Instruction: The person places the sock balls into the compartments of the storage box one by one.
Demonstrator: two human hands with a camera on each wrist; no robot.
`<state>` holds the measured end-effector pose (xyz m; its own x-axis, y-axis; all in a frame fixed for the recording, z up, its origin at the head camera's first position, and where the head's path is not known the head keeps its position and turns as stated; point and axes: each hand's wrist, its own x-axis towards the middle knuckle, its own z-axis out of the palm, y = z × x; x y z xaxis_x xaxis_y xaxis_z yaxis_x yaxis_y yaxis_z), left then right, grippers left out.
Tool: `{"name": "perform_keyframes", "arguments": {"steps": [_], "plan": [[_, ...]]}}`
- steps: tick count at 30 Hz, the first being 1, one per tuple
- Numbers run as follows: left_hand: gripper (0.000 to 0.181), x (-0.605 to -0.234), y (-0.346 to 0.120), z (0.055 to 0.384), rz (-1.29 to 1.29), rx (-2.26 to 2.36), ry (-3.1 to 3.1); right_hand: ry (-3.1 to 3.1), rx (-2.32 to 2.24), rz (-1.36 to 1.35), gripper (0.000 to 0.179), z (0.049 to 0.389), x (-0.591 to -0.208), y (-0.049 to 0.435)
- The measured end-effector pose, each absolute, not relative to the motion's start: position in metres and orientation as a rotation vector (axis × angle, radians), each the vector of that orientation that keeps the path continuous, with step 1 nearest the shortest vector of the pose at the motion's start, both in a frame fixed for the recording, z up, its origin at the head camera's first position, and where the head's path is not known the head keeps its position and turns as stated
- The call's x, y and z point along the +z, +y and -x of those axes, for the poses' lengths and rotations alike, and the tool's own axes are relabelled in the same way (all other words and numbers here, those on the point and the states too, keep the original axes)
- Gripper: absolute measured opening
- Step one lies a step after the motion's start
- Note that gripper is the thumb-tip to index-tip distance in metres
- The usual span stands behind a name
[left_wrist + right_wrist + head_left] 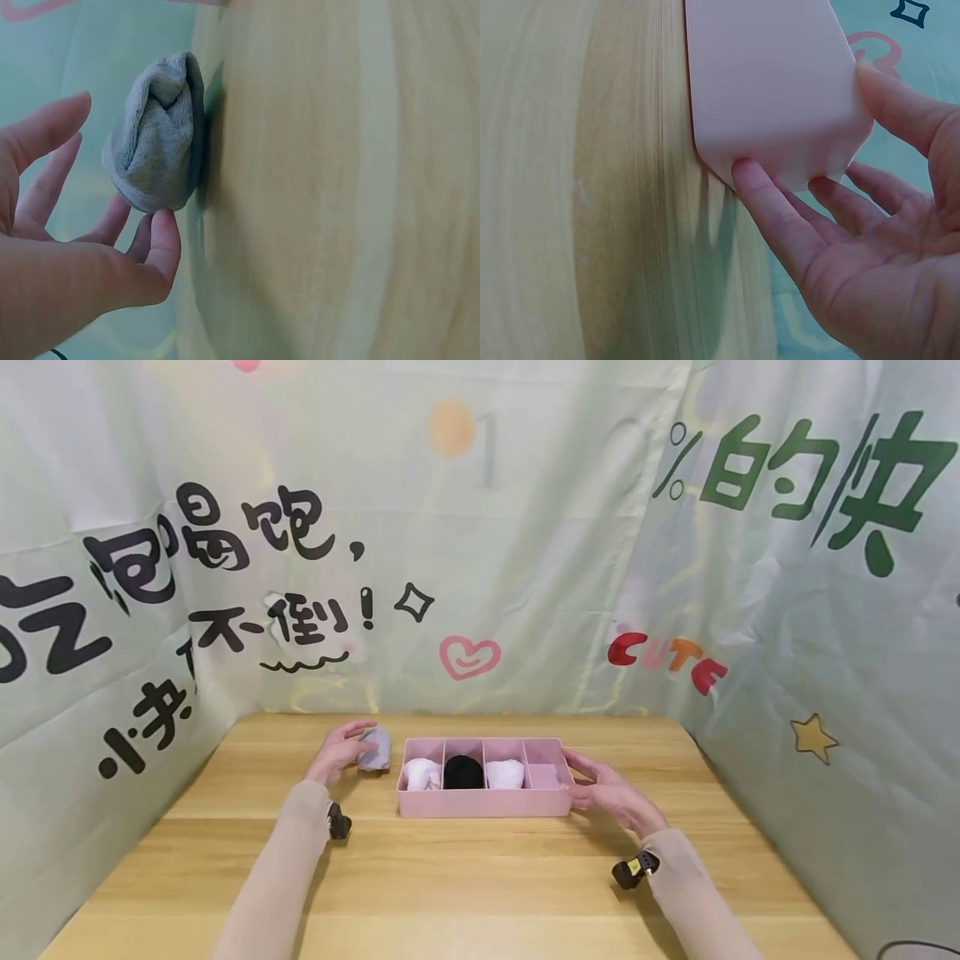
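Observation:
A rolled grey sock [157,139] stands on the table left of a pink divided box [483,804]. Beside the sock is my left hand [342,752], its fingertips at the sock's side and its thumb apart from it in the left wrist view. My right hand [611,793] rests against the box's right end. In the right wrist view, its thumb touches the rim and the other fingers lie rather straight on the end wall. From left to right, the box holds a white bundle [422,774], a black bundle [463,772] and another white bundle [506,774], apparently rolled socks.
The wooden table [465,885] extends around the box and both forearms. Printed light-green curtains [525,568] enclose it at the back and both sides. Each wrist wears a small black camera, such as the left one [339,821].

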<state>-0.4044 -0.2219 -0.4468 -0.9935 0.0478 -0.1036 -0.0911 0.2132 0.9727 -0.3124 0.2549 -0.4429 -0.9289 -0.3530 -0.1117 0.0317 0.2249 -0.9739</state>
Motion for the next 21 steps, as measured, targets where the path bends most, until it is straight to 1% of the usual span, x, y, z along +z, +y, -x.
{"name": "perform_keyframes", "arguments": {"steps": [12,21], "plan": [[0.066,-0.454,-0.22,0.409,0.002,1.919,2.294,2.203,-1.76,0.274,0.08,0.312,-0.443,0.252],[0.058,-0.459,-0.218,0.408,0.014,1.897,2.322,2.212,-1.751,0.27,0.08,0.311,-0.444,0.252]]}}
